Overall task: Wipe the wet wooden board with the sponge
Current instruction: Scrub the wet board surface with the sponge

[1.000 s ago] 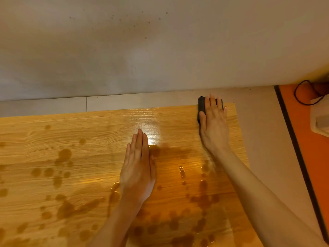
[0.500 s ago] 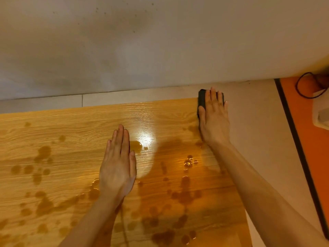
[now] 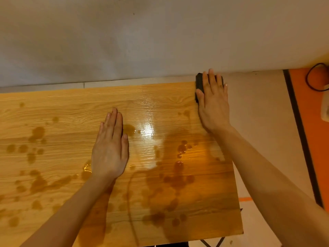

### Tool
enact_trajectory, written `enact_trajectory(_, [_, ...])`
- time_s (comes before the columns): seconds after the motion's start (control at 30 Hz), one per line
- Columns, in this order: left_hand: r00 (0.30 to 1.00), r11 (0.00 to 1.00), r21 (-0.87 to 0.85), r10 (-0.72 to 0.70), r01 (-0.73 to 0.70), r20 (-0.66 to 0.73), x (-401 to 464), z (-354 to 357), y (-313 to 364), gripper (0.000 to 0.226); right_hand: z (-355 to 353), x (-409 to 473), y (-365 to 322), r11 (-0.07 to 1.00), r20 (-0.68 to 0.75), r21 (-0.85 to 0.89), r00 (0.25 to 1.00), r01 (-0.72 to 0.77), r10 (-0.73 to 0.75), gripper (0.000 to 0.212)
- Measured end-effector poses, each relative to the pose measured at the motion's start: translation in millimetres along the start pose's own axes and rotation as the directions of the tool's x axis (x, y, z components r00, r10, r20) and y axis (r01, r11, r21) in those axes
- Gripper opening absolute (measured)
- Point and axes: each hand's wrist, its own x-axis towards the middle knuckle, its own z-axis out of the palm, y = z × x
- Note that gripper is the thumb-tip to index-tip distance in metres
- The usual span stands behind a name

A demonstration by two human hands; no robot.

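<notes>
Standing over the wet, puddle-spotted light wooden board (image 3: 62,122), the person's left hand (image 3: 110,150) lies flat and empty mid-board, while the right hand (image 3: 213,104), fingers straight, presses the dark rectangular sponge (image 3: 199,82) at the far right corner by the wall.

A black cable (image 3: 310,81) loops on the orange floor (image 3: 313,139) by the grey wall (image 3: 124,41).

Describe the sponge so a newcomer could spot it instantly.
Find the wet wooden board and follow it to its far right corner by the wall. There the right hand lies flat on the sponge, a small dark block, the only near-black thing on the board.
</notes>
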Motion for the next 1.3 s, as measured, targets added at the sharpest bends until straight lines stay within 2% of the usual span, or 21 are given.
enact_trajectory(0.13, [1.0, 1.0, -0.002, 0.0, 0.0, -0.009, -4, 0, -1, 0.059, 4, -75, 12, 0.999, 0.022, 0.021, 0.999, 0.048, -0.049, 0.054])
enact_trajectory(0.23, [1.0, 1.0, -0.004, 0.009, -0.01, -0.016, -3, 2, 1, 0.059, 3, -141, 22, 0.994, 0.095, 0.011, 0.99, 0.107, -0.108, 0.056])
enact_trajectory(0.37, [0.999, 1.0, 0.001, 0.016, -0.016, -0.035, -1, 2, 2, 0.058, -3, -80, 9, 0.988, 0.083, 0.005, 0.984, 0.155, -0.155, 0.055])
enact_trajectory(0.47, [0.999, 1.0, -0.002, 0.015, -0.016, -0.052, 0, 3, -2, 0.057, 4, -23, -13, 0.995, 0.013, -0.023, 0.996, 0.093, -0.093, 0.052])
enact_trajectory(0.57, [0.998, 1.0, -0.004, 0.015, -0.015, -0.053, -5, 5, -4, 0.057, 15, -58, -15, 0.993, 0.011, -0.027, 0.993, 0.115, -0.115, 0.051])
enact_trajectory(0.7, [0.998, 1.0, -0.009, 0.02, -0.02, -0.064, -6, 5, -1, 0.057, 20, -157, -3, 0.968, 0.129, -0.105, 0.969, 0.227, -0.213, 0.053])
enact_trajectory(0.8, [0.997, 1.0, -0.007, 0.022, -0.022, -0.072, -3, 4, 1, 0.057, 14, -127, -7, 0.969, 0.138, -0.069, 0.964, 0.239, -0.228, 0.053])
enact_trajectory(0.9, [0.996, 0.999, -0.009, 0.031, -0.032, -0.079, 0, 3, 0, 0.056, 12, -52, -33, 0.989, 0.057, -0.032, 0.988, 0.146, -0.144, 0.053])
enact_trajectory(0.97, [0.996, 1.0, -0.007, 0.029, -0.03, -0.083, 0, 3, -2, 0.056, 16, -31, -44, 0.995, 0.029, -0.018, 0.995, 0.099, -0.098, 0.053])
enact_trajectory(1.03, [0.997, 1.0, -0.004, 0.026, -0.026, -0.069, -2, 4, -3, 0.056, 24, -57, -46, 0.991, 0.033, -0.029, 0.991, 0.131, -0.13, 0.053])
enact_trajectory(1.17, [0.998, 1.0, -0.011, 0.023, -0.023, -0.062, -6, 6, -1, 0.057, 30, -159, -35, 0.964, 0.136, -0.059, 0.959, 0.26, -0.25, 0.052])
enact_trajectory(1.23, [0.998, 1.0, -0.017, 0.017, -0.018, -0.065, -5, 6, 1, 0.057, 28, -153, -34, 0.95, 0.167, -0.053, 0.94, 0.309, -0.297, 0.05])
enact_trajectory(1.3, [0.998, 1.0, -0.017, 0.014, -0.015, -0.062, -3, 5, 1, 0.057, 26, -112, -51, 0.949, 0.121, -0.045, 0.945, 0.312, -0.305, 0.05])
